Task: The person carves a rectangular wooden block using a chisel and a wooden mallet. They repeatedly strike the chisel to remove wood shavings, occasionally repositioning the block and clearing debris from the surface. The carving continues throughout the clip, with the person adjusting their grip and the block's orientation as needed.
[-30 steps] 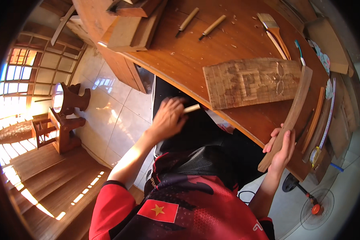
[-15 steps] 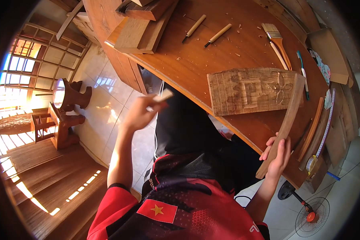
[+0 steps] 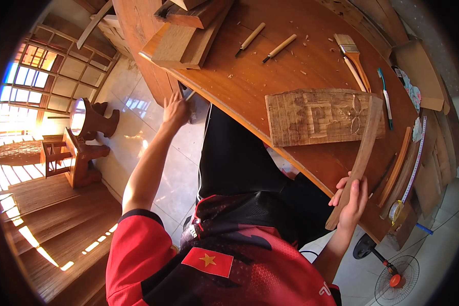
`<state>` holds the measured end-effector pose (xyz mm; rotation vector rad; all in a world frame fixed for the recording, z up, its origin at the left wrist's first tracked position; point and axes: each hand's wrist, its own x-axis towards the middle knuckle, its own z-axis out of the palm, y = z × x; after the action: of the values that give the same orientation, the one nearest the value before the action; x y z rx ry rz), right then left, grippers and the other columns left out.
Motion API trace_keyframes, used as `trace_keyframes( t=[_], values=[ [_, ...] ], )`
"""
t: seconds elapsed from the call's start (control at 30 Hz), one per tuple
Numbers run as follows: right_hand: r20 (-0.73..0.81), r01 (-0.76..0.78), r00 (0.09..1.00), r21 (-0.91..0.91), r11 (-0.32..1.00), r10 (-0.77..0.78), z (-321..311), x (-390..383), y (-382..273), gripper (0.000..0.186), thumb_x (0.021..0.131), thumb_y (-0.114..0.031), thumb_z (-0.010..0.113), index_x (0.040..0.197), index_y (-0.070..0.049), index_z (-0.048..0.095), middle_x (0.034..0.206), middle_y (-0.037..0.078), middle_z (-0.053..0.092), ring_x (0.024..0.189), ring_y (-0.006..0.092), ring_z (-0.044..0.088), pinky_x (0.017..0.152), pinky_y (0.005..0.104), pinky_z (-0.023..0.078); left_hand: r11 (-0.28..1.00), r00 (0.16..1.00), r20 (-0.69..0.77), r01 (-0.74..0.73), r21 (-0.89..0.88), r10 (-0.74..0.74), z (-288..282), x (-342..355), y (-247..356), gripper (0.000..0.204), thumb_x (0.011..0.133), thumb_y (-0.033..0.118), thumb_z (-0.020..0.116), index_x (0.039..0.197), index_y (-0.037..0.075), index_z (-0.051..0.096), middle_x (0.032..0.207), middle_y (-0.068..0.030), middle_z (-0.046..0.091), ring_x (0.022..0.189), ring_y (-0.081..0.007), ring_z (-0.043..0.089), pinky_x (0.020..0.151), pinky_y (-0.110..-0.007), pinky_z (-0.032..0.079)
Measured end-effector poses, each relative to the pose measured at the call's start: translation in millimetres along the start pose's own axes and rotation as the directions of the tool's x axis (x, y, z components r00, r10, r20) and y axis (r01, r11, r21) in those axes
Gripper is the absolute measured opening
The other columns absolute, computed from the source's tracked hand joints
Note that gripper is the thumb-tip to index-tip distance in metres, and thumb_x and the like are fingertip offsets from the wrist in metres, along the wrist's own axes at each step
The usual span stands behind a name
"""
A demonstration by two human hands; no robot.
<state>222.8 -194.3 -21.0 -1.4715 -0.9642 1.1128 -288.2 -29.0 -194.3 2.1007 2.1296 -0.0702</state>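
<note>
My right hand (image 3: 351, 204) is closed around the lower part of a slightly curved wooden strip (image 3: 363, 150). The strip slants up over the table, and its upper end overlaps the right part of a carved wooden board (image 3: 293, 122). That board lies flat near the table's front edge, with a flower and raised shapes cut into it. Off the table's left front edge, my left hand (image 3: 175, 112) reaches away from me with its fingers bent. What it holds is hidden behind the fingers.
Two chisels (image 3: 251, 39) with pale handles lie among shavings on the table (image 3: 229, 97). Stacked wood blocks (image 3: 176, 47) are at the far left. A flat brush (image 3: 351, 53), a toothbrush (image 3: 386, 97) and a tape measure (image 3: 396, 210) lie right. A fan (image 3: 397, 280) stands lower right.
My left hand has moved away from me and slightly left, toward the table's edge. The small pale block it held no longer shows. My right hand keeps its grip; the strip has shifted slightly left.
</note>
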Motion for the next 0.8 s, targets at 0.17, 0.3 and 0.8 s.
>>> trace_keyframes(
  t=[0.17, 0.3, 0.8],
  values=[
    [0.002, -0.020, 1.000, 0.029, 0.999, 0.020, -6.0, -0.2, 1.2, 0.035, 0.110, -0.029, 0.049, 0.126, 0.003, 0.053, 0.087, 0.011, 0.062, 0.051, 0.0110, 0.052, 0.047, 0.0257, 0.047, 0.895, 0.972, 0.073, -0.174, -0.410, 0.222, -24.9, -28.7, 43.0, 0.029, 0.104, 0.025, 0.055, 0.105, -0.002, 0.066, 0.117, -0.0218, 0.064, 0.111, -0.0426, 0.059, 0.093, -0.046, 0.050],
    [0.036, -0.048, 0.998, -0.066, 0.997, 0.050, -11.1, 5.0, -10.6, 0.032, 0.110, -0.025, 0.051, 0.125, 0.003, 0.054, 0.089, 0.011, 0.063, 0.054, 0.0119, 0.058, 0.047, 0.0266, 0.048, 0.879, 0.943, -0.008, -0.312, -0.361, 0.332, -67.9, -65.5, 76.1, 0.028, 0.102, 0.021, 0.060, 0.122, 0.002, 0.062, 0.115, -0.0229, 0.065, 0.102, -0.0454, 0.064, 0.083, -0.050, 0.053],
    [-0.101, 0.039, 0.995, 0.312, 0.949, -0.008, 34.6, 26.4, -10.3, 0.047, 0.113, -0.038, 0.042, 0.134, 0.004, 0.046, 0.151, 0.026, 0.044, 0.137, 0.0415, 0.053, 0.100, 0.0537, 0.058, 0.588, 0.827, -0.171, -0.511, -0.627, 0.535, -212.7, -25.9, 231.8, 0.032, 0.102, 0.017, 0.060, 0.125, -0.005, 0.060, 0.096, -0.0220, 0.066, 0.092, -0.0362, 0.066, 0.083, -0.040, 0.049]
  ],
)
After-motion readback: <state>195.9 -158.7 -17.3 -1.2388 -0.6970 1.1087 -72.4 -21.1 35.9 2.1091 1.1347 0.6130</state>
